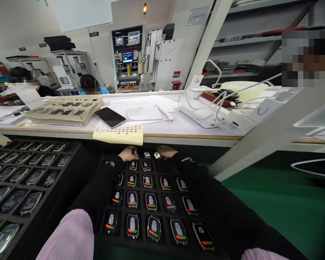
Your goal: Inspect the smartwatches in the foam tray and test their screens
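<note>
A black tray (157, 236) in front of me holds several lit smartwatch bodies, each in its own pocket, showing white, red and green on the screens. My left hand (128, 154) is at the tray's far row, fingers closed on a watch body (135, 153). My right hand (165, 152) reaches into the same row, fingers curled at a watch body (157, 155) with a green-lit screen. Both arms wear black sleeves over pink cuffs.
A second black tray (29, 180) of unlit watch bodies lies to the left. Beyond is a white bench with a phone (109, 117), papers (143, 110), a yellow sticker sheet (119, 134), beige trays (66, 110), chargers and cables (206, 108). Other people sit at the far left and right.
</note>
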A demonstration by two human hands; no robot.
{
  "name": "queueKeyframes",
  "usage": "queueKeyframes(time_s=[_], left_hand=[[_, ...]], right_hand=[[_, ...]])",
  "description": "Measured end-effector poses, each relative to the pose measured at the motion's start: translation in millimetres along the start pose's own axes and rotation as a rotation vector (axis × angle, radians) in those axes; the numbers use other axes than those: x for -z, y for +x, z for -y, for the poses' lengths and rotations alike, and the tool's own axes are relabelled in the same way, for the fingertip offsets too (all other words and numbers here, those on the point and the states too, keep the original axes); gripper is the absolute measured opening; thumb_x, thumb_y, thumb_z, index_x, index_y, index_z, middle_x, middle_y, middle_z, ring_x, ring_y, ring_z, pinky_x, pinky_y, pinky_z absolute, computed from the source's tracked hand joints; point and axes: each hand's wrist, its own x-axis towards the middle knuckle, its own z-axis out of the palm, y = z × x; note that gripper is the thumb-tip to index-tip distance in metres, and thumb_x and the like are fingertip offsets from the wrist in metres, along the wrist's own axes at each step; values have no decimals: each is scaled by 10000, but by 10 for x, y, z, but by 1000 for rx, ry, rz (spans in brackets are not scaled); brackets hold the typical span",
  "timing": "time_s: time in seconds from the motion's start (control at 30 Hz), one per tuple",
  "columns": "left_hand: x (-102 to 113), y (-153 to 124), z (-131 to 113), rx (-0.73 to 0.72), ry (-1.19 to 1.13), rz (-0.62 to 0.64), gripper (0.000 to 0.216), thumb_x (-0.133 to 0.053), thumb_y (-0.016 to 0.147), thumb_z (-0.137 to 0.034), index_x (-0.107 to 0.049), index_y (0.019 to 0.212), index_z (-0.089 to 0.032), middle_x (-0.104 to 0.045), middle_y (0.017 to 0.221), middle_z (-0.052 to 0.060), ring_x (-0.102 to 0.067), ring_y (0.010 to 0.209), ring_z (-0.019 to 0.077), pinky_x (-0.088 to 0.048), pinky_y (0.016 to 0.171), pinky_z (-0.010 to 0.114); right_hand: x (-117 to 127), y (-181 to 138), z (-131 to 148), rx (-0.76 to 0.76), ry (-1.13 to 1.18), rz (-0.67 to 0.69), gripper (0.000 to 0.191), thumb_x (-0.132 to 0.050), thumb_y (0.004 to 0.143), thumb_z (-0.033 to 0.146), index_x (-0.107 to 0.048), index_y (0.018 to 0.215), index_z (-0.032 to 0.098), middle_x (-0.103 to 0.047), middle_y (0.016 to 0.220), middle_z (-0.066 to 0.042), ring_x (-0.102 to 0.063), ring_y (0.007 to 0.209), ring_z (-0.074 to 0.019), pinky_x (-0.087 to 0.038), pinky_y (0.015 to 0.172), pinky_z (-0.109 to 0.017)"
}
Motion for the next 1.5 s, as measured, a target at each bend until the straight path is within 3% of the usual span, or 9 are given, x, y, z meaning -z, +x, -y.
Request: queueKeyframes(time_s=[0.23, 0.3, 0.4, 0.53, 0.63, 0.83, 1.1, 1.27, 1.5], left_hand=[[102, -396, -162, -27, -314, -37, 364, -675, 930, -275, -579, 1252, -136, -655, 1079, 85, -665, 864, 182, -591, 756, 353], [117, -650, -247, -75, -410, -42, 476, -731, 867, -194, -552, 1303, -131, -664, 1030, 86, -670, 825, 164, -576, 741, 312], [116, -1062, -385, -148, -524, -35, 547, -750, 806, -165, -558, 1318, -163, -668, 1040, 88, -677, 816, 151, -535, 681, 246], [101, -1515, -569, -225, -607, -53, 458, -737, 800, -270, -607, 1232, -190, -665, 1071, 79, -663, 745, 133, -435, 536, 192], [85, -1766, -722, -280, -667, -149, 381, -704, 844, -366, -632, 1180, -200, -658, 1103, 72, -627, 705, 106, -396, 501, 181], [26, -2165, -1017, -418, -754, -286, 327, -610, 949, -414, -670, 1223, -247, -673, 1093, 53, -538, 636, 70, -456, 565, 189], [15, -2322, -1096, -555, -786, -286, 315, -682, 910, -269, -688, 1220, -324, -695, 1081, 9, -602, 760, 97, -546, 691, 178], [15, -2265, -1041, -528, -783, -313, 265, -655, 938, -304, -701, 1199, -319, -687, 1164, 13, -610, 739, 84, -561, 701, 177], [-6, -2174, -1021, -507, -781, -366, 215, -672, 933, -359, -724, 1133, -303, -691, 1041, 9, -589, 686, 68, -539, 633, 142]], right_hand=[[-20, -418, 16, 61, 473, 12, 293, -664, 1060, 347, -603, 1264, 145, -605, 1183, -93, -652, 952, -240, -598, 811, -396], [-62, -635, 18, 113, 602, 64, 268, -594, 1092, 373, -606, 1202, 128, -624, 1086, -83, -651, 819, -195, -588, 677, -304], [-141, -1029, 41, 208, 747, 193, 333, -428, 1121, 399, -597, 1046, 122, -656, 970, -108, -586, 641, -146, -426, 431, -179], [-231, -1567, 116, 391, 864, 269, 343, -783, 870, 370, -597, 1069, 161, -680, 1000, -91, -552, 645, -136, -372, 399, -151], [-282, -1883, 190, 511, 895, 195, 520, -870, 769, 415, -603, 1140, 167, -678, 958, -64, -505, 597, -116, -383, 407, -150], [-350, -2300, 372, 693, 932, -125, 512, -722, 878, 609, -632, 1110, 161, -621, 881, -49, -525, 607, -136, -400, 394, -164], [-358, -2430, 487, 794, 898, -162, 402, -736, 843, 375, -617, 1148, 142, -567, 794, -11, -451, 549, -110, -380, 402, -165], [-333, -2379, 459, 775, 861, -183, 388, -715, 850, 368, -610, 1146, 142, -550, 757, 0, -447, 552, -116, -366, 418, -174], [-354, -2306, 486, 763, 872, -205, 374, -716, 889, 439, -623, 1108, 150, -608, 800, -22, -349, 472, -75, -241, 404, -196]])
